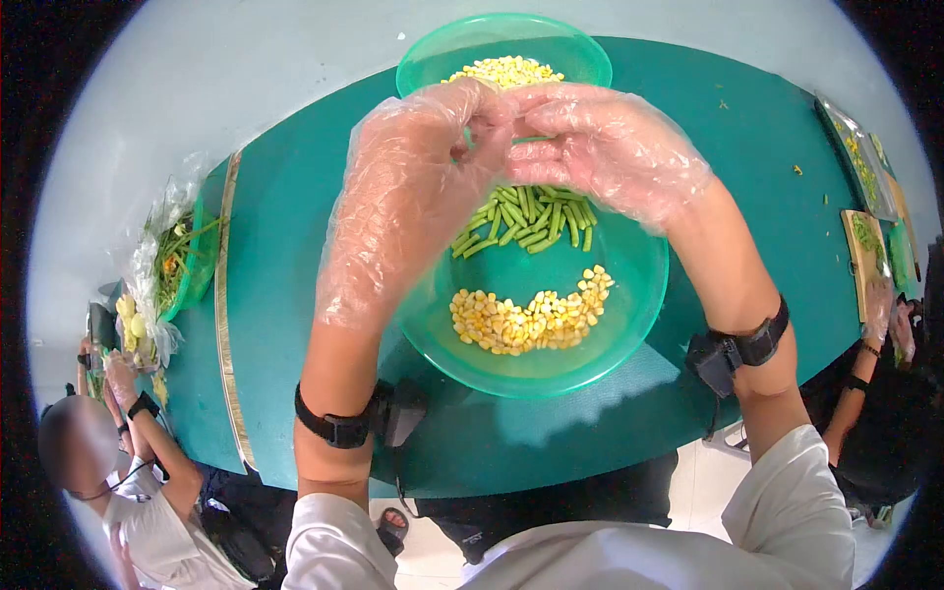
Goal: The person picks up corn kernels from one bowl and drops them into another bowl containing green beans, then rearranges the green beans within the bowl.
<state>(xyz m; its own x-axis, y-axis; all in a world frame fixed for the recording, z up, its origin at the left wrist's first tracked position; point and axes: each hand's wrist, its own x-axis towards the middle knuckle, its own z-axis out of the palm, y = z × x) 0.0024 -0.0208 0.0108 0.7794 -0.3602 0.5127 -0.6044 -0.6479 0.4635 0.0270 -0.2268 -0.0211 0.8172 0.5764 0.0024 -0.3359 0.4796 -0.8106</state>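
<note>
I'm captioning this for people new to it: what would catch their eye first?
First to stand out would probably be the left hand and right hand, both in clear plastic gloves, close together at the upper middle. Below them, in a green bowl, cut green beans lie toward the far side and a curved band of yellow corn kernels toward the near side. Beyond the hands stands a second green bowl holding more corn.

Gloves (403,187) crinkly, glossy plast.; nr bowl (639,305) smooth plast.; tbl (757,187) smooth.
</note>
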